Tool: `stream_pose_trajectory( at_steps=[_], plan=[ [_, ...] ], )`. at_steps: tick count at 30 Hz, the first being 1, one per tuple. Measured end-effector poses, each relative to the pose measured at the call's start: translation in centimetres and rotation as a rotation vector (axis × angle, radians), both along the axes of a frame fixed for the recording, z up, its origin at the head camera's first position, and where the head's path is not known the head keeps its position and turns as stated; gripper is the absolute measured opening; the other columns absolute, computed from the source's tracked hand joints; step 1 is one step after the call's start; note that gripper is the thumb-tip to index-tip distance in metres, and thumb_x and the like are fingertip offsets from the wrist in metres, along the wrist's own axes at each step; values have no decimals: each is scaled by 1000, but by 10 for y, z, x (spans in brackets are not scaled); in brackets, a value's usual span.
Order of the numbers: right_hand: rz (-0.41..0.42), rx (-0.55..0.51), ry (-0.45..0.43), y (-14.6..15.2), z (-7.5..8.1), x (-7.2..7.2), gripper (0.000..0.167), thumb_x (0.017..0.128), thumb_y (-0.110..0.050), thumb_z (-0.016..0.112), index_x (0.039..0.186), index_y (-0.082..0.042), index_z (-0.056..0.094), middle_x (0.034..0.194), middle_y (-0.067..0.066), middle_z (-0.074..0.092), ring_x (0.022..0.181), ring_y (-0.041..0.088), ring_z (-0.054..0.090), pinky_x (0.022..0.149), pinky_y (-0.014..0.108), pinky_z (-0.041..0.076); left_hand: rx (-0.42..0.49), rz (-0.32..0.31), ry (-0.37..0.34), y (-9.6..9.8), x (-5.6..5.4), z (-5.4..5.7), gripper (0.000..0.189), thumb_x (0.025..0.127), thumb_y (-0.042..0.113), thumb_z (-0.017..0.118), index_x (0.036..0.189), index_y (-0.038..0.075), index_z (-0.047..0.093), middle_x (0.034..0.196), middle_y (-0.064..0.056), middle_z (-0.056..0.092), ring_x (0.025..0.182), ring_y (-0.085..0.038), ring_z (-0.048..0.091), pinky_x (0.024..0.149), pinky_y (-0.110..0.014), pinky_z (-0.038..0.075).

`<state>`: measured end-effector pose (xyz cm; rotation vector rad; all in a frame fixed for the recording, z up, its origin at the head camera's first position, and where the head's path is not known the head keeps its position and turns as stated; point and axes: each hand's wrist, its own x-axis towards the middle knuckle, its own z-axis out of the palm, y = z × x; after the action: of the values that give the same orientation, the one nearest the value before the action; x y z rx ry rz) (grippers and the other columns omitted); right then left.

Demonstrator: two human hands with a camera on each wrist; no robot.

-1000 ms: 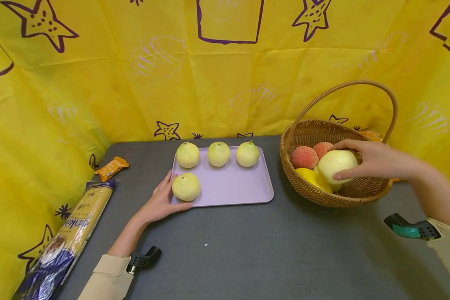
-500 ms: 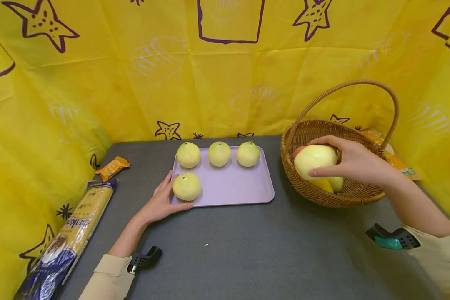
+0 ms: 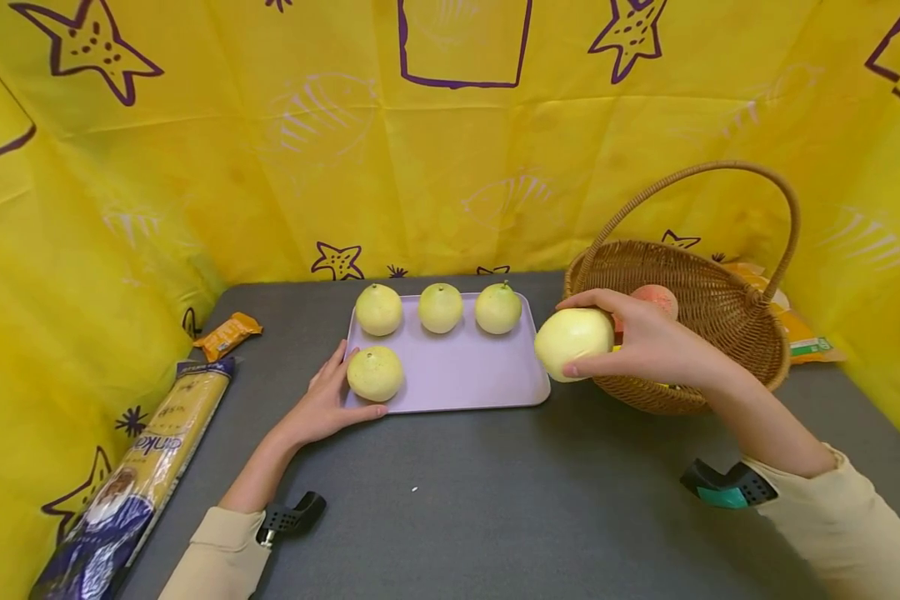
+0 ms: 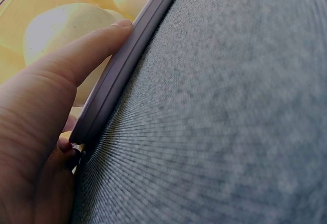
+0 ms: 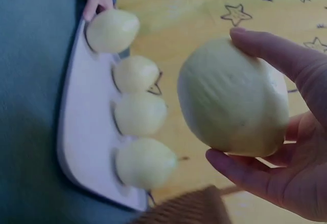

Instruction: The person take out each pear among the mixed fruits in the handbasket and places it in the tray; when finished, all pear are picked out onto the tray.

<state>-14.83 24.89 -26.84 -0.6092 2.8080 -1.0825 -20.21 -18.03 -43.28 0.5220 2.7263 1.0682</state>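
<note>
Above the gap between tray and basket, my right hand (image 3: 637, 337) holds a pale yellow pear (image 3: 574, 343), thumb on one side and fingers on the other. In the right wrist view the held pear (image 5: 232, 99) shows smooth, faintly dotted skin. My left hand (image 3: 326, 400) grips the near left corner of a lilac tray (image 3: 472, 375), its thumb (image 4: 84, 53) along the front rim. On the tray a row of three pears (image 3: 440, 308) stands at the back. Another pear (image 3: 376, 374) sits at the near left, beside the left hand.
A wicker basket (image 3: 742, 342) with a tall handle stands at the right, a peach (image 3: 656, 298) showing in it. Orange packaging (image 3: 806, 337) lies behind it. At the left are an orange wrapped snack (image 3: 227, 336) and a long pasta-like packet (image 3: 146, 467). Yellow cloth (image 3: 450, 183) hangs behind.
My right hand has carried the pear left out of the basket toward the tray's right edge. The left hand and the tray stay in place.
</note>
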Motion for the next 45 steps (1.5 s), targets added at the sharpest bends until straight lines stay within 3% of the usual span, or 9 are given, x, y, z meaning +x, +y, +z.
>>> stream_pose_trajectory(
  at_steps=[2,7,15,24,31,37,45],
  plan=[
    [20,-40,-1,-7,-8,-3,65,74,-35,87,129,-17,57,120,0,60,98,19,55,79,37,49,2,1,-3,0,0,0,112,77,51,79,157,7,14,162,-18,-4,145,-46,0,107,-69,3],
    [-1,-77,-5,-26,-30,-6,69,70,-43,87,129,-22,57,116,-4,61,97,15,57,82,37,47,7,1,-3,1,0,1,113,77,51,79,157,6,13,162,-18,-5,144,-46,0,107,-69,3],
    [-18,-73,17,-50,-67,-11,71,70,-43,87,130,-19,58,113,1,62,94,18,57,80,38,47,9,-1,-8,1,1,2,113,77,51,79,157,6,13,162,-18,-5,144,-47,1,107,-70,3],
    [-100,-95,40,-70,-97,-19,74,65,-43,89,127,-17,58,118,4,62,94,19,58,80,37,47,3,6,-19,2,1,3,112,77,51,78,157,6,13,162,-18,-5,144,-47,1,107,-70,3],
    [-115,-100,81,-88,-112,-25,75,65,-44,89,125,-14,57,118,4,62,95,21,59,80,38,47,1,7,-24,1,1,3,113,77,52,78,157,7,12,162,-18,-5,144,-48,0,107,-70,2],
    [-113,-122,139,-102,-118,-31,76,63,-35,92,124,-7,55,117,8,62,99,23,58,85,40,47,4,7,-26,1,1,3,113,77,51,78,157,7,12,162,-18,-5,144,-47,0,106,-70,2],
    [-40,-74,240,-122,-122,-41,78,63,-30,91,125,-1,53,115,13,58,105,26,53,90,41,43,2,5,-23,1,1,4,113,77,51,78,157,6,12,162,-18,-5,144,-47,1,107,-69,3]
  ],
)
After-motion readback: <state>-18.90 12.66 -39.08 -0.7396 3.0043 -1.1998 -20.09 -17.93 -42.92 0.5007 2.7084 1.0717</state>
